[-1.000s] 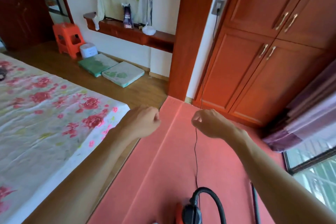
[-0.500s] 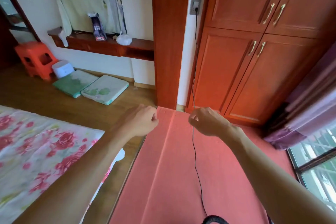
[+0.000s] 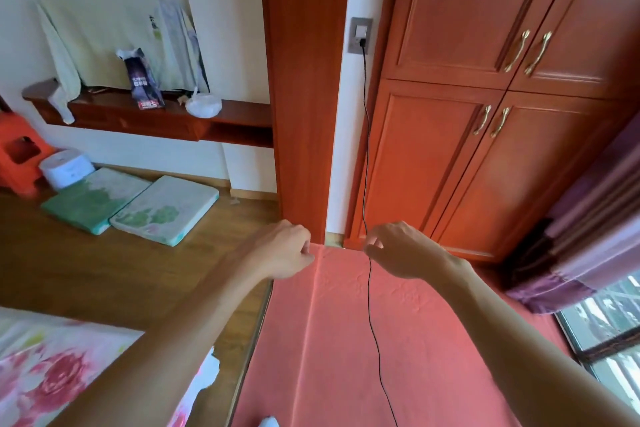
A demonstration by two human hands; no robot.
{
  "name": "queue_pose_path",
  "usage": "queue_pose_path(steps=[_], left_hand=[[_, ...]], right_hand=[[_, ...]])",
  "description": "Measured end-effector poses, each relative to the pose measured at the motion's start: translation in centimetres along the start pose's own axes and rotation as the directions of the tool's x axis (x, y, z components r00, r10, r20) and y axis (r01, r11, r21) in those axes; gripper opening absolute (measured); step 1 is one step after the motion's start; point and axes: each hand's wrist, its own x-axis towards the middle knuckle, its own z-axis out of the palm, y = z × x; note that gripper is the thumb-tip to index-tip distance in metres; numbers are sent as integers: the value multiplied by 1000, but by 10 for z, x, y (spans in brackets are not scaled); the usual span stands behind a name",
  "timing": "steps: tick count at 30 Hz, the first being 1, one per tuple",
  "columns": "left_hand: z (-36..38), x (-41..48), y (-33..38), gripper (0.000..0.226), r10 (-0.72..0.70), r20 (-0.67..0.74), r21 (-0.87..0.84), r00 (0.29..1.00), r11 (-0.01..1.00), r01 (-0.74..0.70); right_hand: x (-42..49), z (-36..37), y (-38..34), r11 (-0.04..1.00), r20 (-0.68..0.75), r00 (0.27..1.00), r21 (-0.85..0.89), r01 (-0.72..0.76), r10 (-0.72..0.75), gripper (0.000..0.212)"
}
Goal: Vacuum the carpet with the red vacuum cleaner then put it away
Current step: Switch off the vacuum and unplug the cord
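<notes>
A thin black power cord [image 3: 364, 149] runs from a plug in the grey wall socket [image 3: 361, 35] down across the red carpet [image 3: 346, 340] toward the bottom edge. My right hand [image 3: 398, 250] pinches the cord between thumb and fingers, just above the carpet's far end. My left hand [image 3: 287, 250] hovers beside it with fingers curled, holding nothing. The red vacuum cleaner is out of view below the frame.
Red-brown wardrobe doors [image 3: 485, 149] stand behind the carpet. A wooden pillar [image 3: 304, 80] and wall shelf [image 3: 138, 114] are at left, with two floor cushions [image 3: 138, 208] and an orange stool [image 3: 17, 156]. A flowered bed [image 3: 52, 374] is at lower left; purple curtain [image 3: 588, 236] and window at right.
The view has swung right and up toward the socket; the vacuum body and hose have dropped out of sight. My hands keep the same pose, right hand still pinching the cord.
</notes>
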Motion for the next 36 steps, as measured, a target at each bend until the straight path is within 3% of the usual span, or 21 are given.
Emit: queue_pose_path(steps=[8,16,27,31,36], left_hand=[[-51,160,-76,24,123,89,40,988,991,-127],[-86,277,-92,23,209,120,39,971,976,-215],[-124,451,-103,25,126,117,50,985,990,-133],[-128,516,-97,30,120,42,35,992,992,-121],[-134,581,-96,34,136,126,76,983,986,-146]], right_hand=[[125,-37,8,984,-32,984,-19,-174,174,28],[216,-72,44,953,-34,953,20,-302,302,27],[393,-147,135,978,-56,982,-101,-184,179,28],[455,-178,162,982,-58,990,-129,-138,131,29],[523,-199,183,977,-50,992,-176,-122,114,24]])
